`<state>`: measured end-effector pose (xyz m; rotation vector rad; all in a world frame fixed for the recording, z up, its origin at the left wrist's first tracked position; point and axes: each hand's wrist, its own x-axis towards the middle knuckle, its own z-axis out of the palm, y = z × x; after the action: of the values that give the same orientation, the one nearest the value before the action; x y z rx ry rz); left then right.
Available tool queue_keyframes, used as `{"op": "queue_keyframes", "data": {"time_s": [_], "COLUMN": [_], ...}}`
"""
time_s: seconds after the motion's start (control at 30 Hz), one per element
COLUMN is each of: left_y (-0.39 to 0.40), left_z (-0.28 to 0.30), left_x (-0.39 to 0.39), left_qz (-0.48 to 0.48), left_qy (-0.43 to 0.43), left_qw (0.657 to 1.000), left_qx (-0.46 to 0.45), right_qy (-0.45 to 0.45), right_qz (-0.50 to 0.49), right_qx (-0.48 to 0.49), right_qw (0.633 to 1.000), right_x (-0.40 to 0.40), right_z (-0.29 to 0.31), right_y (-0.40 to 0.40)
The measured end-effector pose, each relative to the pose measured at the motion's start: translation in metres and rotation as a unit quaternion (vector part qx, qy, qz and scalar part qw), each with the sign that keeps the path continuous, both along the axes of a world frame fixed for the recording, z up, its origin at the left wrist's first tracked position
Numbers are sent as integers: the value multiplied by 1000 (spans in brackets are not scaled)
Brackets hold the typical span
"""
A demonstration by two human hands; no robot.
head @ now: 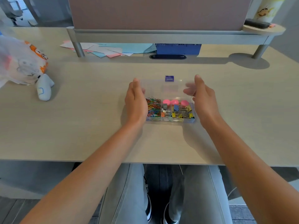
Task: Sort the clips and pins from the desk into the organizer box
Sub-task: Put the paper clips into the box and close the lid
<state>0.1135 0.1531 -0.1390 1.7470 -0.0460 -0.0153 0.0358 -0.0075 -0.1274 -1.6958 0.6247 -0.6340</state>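
A clear plastic organizer box (pixel 169 121) sits on the middle of the desk. Its transparent lid (pixel 161 88), with a blue latch (pixel 169 78) on its far edge, stands tilted up over the back. Coloured paper clips (pixel 152 107) fill the left compartment. Pink round pins (pixel 174 102) lie along the back, and binder clips (pixel 181 113) are at the front right. My left hand (pixel 135 101) grips the lid's left edge. My right hand (pixel 202 97) holds its right edge, with the fingers blurred behind the plastic. No loose clips or pins show on the desk.
A plush toy in a plastic bag (pixel 24 62) and a pale blue soft object (pixel 44 88) lie at the left. Coloured papers (pixel 110 48) and a blue basket (pixel 178 49) sit under the raised shelf, whose posts (pixel 77 46) stand at the back.
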Motion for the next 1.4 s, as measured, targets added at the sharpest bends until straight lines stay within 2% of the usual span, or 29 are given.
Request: {"op": "queue_keyframes", "data": {"time_s": [0.1, 0.23, 0.33, 0.5, 0.67, 0.8, 0.93, 1.07, 1.17, 1.4], "left_y": [-11, -20, -15, 1, 7, 7, 8, 10, 9, 8], "left_z": [-2, -12, -19, -30, -35, -35, -36, -38, -40, -42], "left_x": [-2, -1, -2, -10, -19, -23, -28, -31, -33, -35], "left_qz": [-15, -60, -95, -195, -227, -227, -236, -241, -231, -205], "left_qy": [-7, -43, -94, -221, -261, -265, -253, -270, -298, -336], "left_qw": [1000, 997, 990, 939, 905, 897, 891, 876, 862, 849], "left_qx": [-8, -10, 37, 180, 249, 270, 292, 319, 338, 353], "right_qy": [42, 56, 81, 108, 135, 129, 65, 42, 56, 68], "right_qz": [22, 51, 70, 95, 109, 113, 133, 143, 143, 142], "right_qx": [-34, -140, -215, -274, -328, -347, -370, -375, -336, -388], "right_qw": [998, 987, 971, 951, 929, 922, 917, 915, 929, 908], "right_x": [-20, -44, -55, -65, -69, -68, -65, -65, -69, -69], "right_z": [-3, -16, -24, -31, -36, -41, -42, -41, -40, -44], "right_y": [-8, -23, -28, -27, -29, -28, -23, -18, -13, -11]}}
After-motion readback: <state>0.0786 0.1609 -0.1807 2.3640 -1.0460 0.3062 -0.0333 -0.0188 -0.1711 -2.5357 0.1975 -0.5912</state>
